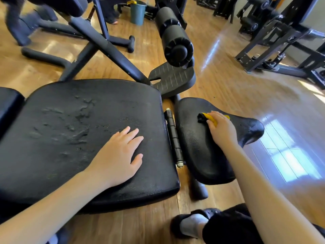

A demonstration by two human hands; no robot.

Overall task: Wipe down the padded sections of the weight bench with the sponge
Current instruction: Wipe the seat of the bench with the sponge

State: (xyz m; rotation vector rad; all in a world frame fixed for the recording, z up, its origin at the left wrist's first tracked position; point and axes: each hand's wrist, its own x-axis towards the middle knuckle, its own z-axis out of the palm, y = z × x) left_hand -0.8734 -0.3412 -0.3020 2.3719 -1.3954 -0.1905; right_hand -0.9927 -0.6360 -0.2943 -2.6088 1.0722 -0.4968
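Nearest the camera, the person's foot in a grey sock and black sandal (pixel 190 224) is resting on the wooden floor (pixel 237 88), beside a dark trouser leg; two bare forearms are reaching forward from the bottom edge. The left hand (pixel 117 155) is lying flat, fingers straight and slightly spread, palm pressing on the large black pad (pixel 70 138) of the weight bench, near its right edge; the pad's surface is showing cracked, flaking patches toward its middle. Just right of this pad, a black hinge bar (pixel 173 136) is sitting in the gap between the two pads. The right hand (pixel 222 129) is curling its fingers round the yellow sponge (pixel 209 118) and pressing it against the smaller seat pad (pixel 198 155); the sponge is lying on the upper part of that pad, partly hidden under the fingers, with a dark edge showing at its left end. Beyond the pads, a ribbed black footplate (pixel 173 79) is standing below a black foam roller (pixel 173 36); black frame tubes (pixel 105 48) are crossing behind the large pad. Farther back, a blue-grey bucket (pixel 138 12) is standing on the floor; other black gym machines (pixel 277 36) are filling the right background.
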